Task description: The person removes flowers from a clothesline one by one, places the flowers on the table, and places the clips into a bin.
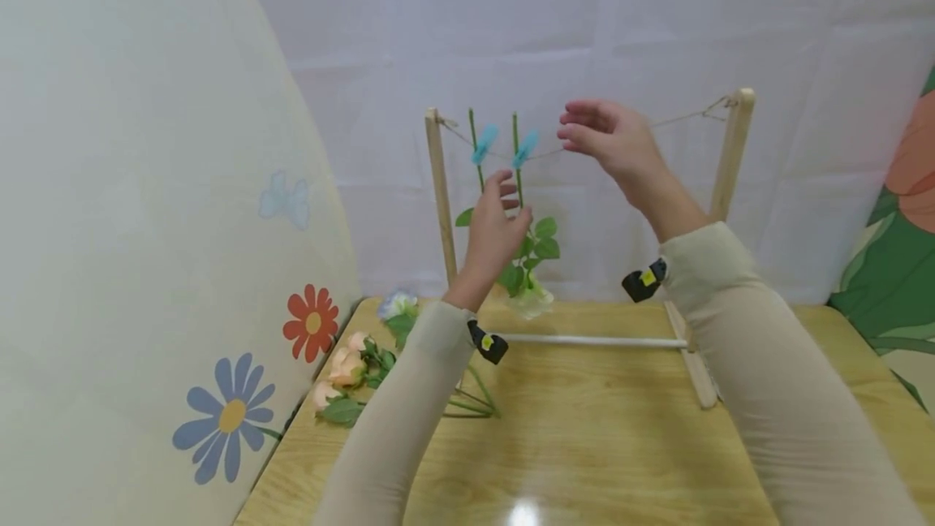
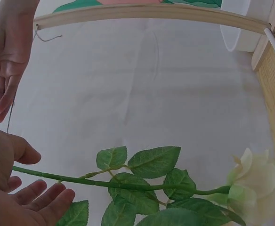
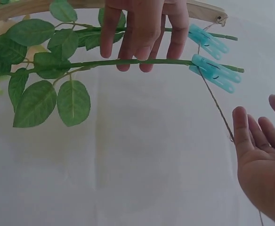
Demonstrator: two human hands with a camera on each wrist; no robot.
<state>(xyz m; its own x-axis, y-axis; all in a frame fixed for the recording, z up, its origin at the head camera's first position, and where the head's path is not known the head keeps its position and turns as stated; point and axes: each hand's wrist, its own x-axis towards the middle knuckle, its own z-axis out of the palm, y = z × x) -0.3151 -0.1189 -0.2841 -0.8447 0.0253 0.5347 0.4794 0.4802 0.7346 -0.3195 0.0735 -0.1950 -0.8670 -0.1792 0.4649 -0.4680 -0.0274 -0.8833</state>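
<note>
Two green flower stems hang upside down from a thin string, each clipped by a light-blue clothespin. The nearer-to-middle stem carries green leaves and a white rose at its lower end. My left hand is around this stem just under its clothespin, thumb and fingers spread apart. In the left wrist view the stem passes between that thumb and the fingers. To the right of the clips, my right hand hovers by the string with fingers loosely bent, holding nothing.
A wooden frame with two posts carries the string; a white rod joins the posts low down. On the wooden table, peach flowers and a bluish-white flower lie at the left. A white cloth hangs behind.
</note>
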